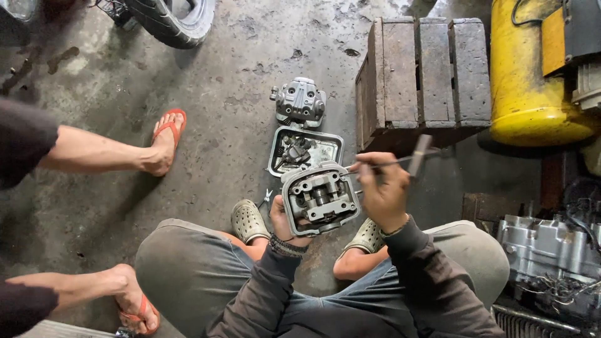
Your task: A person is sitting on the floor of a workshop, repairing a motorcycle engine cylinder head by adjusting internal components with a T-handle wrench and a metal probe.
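Left hand [283,220]: cradles the engine cylinder head [320,197] from below and the near side — fingers wrapped under it, mostly hidden, so the grip reads as closed around the casting.
Right hand [383,191]: fingers pinched shut on a slim T-handle wrench [410,160], its shaft lying level, the tip pointing toward the head's upper right corner.
Cylinder head: held above the person's knees, open face up, rocker arms and camshaft parts showing inside.
Floor [238,94]: grimy concrete; just beyond the head lies a metal tray [307,150] of small parts, and past it a grey valve cover [300,101].
Surroundings: a wooden crate [426,75] to the right, a yellow tank [529,75] beyond it, an engine block [551,250] at the far right.
Bystander: another person's legs in red sandals [169,128] at the left, well apart.
Step in hand: seemingly working fasteners on the head — the tool is near but not clearly seated.
Next move calls for: steadying the head and lining the tip squarely on a bolt.
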